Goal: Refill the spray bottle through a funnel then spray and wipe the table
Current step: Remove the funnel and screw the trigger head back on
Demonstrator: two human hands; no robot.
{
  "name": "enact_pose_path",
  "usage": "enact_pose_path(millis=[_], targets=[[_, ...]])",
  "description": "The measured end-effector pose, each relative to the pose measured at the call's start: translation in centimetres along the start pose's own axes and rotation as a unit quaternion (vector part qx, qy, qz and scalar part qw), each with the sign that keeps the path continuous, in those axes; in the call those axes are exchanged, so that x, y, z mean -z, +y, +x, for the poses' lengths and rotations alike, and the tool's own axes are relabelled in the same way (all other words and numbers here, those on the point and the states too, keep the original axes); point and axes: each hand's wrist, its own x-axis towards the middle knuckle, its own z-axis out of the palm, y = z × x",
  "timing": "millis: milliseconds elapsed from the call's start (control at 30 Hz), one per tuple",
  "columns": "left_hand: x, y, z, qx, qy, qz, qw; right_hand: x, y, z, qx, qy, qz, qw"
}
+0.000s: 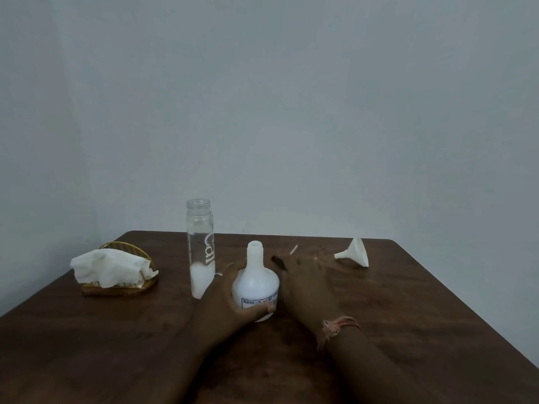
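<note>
Left hand (230, 290) wraps bottle (256, 284), steadying it; neck uncapped, ready for filling. Right hand (306, 279) just beside bottle, blurred, dark object at fingertips; grip unclear. Funnel (354, 253) on its side, beyond right hand. Jar (200, 246) just beyond left hand, open; tissues (112, 268) farther left.

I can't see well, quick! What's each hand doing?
Left hand: closed around the white spray bottle.
Right hand: blurred, grip cannot be told.
</note>
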Motion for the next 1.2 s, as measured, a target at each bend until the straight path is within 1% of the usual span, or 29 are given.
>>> enact_pose_path(millis=[33,67,133,167,300,367,400,467,600,767,933,1200], targets=[[-0.1,-0.1,0.0,-0.003,0.000,0.016,1.000,0.4,0.2,0.1,-0.028,0.059,0.046,0.997],[-0.2,-0.4,0.1,-0.005,0.004,0.036,0.999,1.1,0.2,0.2,-0.065,0.099,0.130,0.984],[-0.3,-0.8,0.4,-0.007,0.011,0.058,0.998,3.0,0.5,0.3,-0.138,0.162,0.307,0.928],[-0.4,-1.0,0.5,-0.006,0.015,0.062,0.998,3.9,0.5,0.3,-0.166,0.190,0.365,0.896],[-0.9,-1.4,0.7,0.001,0.017,0.077,0.997,7.2,1.9,1.3,-0.219,0.284,0.499,0.789],[-1.1,-1.4,0.8,0.006,0.017,0.072,0.997,8.5,2.8,2.3,-0.236,0.313,0.527,0.754],[-1.3,-1.4,0.9,0.006,0.018,0.071,0.997,9.2,3.1,2.9,-0.238,0.324,0.529,0.748],[-1.1,-1.6,1.1,0.004,0.022,0.072,0.997,10.2,3.5,4.3,-0.235,0.339,0.522,0.747],[-1.2,-2.2,1.5,0.009,0.032,0.080,0.996,11.4,3.6,6.3,-0.237,0.348,0.450,0.788],[-1.3,-2.5,1.9,0.017,0.046,0.088,0.995,11.9,2.4,7.2,-0.205,0.333,0.403,0.828],[-1.2,-2.4,1.7,0.016,0.057,0.080,0.995,13.0,1.5,7.7,-0.200,0.348,0.373,0.836],[-1.1,-2.4,1.6,0.033,0.061,0.077,0.995,14.6,-0.5,8.0,-0.182,0.327,0.337,0.864]])
